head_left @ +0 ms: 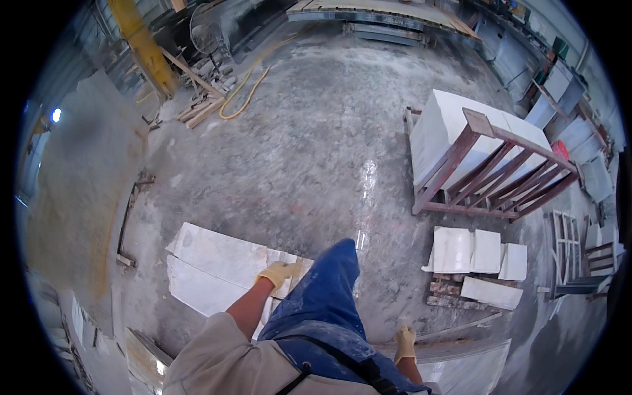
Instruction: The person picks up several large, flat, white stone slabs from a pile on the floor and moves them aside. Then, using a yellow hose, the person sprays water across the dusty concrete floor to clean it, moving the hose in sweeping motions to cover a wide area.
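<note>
My left hand (278, 272), in a pale yellow glove, is at the right end of white stone slabs (214, 264) by the floor. It overlaps their edge in view; whether it touches them I cannot tell, and its fingers are too small to read. My right hand (405, 342), gloved alike, hangs low on my right with its fingers curled closed; what they may hold is hidden. A pale slab (471, 362) lies near it at the lower right. My blue apron (316, 296) covers part of the white slabs.
On the right stands a reddish metal rack (497, 209) beside large white blocks (438, 141). Nearer, white stone pieces (452, 249) rest on a pallet. A big slab (85, 191) leans at left. A yellow hose (247, 102) crosses the floor near a yellow post (141, 46).
</note>
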Available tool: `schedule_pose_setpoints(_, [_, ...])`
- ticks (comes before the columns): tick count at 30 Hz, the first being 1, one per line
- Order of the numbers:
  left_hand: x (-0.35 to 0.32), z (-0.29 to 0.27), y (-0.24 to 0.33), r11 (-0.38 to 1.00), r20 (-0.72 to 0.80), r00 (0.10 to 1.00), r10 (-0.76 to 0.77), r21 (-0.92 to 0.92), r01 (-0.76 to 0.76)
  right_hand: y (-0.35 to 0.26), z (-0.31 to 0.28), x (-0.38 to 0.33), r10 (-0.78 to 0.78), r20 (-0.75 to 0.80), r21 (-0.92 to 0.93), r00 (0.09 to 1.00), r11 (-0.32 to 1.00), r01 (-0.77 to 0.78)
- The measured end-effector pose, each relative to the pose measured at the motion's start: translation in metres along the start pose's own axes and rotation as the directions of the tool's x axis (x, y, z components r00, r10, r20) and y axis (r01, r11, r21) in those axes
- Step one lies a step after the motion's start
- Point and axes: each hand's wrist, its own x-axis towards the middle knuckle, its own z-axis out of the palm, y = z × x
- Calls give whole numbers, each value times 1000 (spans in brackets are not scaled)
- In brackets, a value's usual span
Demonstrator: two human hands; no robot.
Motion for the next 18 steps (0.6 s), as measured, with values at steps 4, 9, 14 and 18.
schedule_pose_setpoints(4, [-10,-39,26,938,-88,988,-124,314,146,-37,44,31,-91,86,41,992,995,88])
schedule_pose_setpoints(9, [76,-35,10,967,6,977,-212,148,209,-80,88,60,-41,73,-75,997,996,46])
schedule_pose_setpoints(14, [175,-48,55,797,61,974,218,565,-214,-156,130,77,111,53,-323,992,942,-88])
schedule_pose_setpoints(18, [196,-100,162,992,127,986,-107,-50,114,-238,210,96,192,51,-518,980,844,-138])
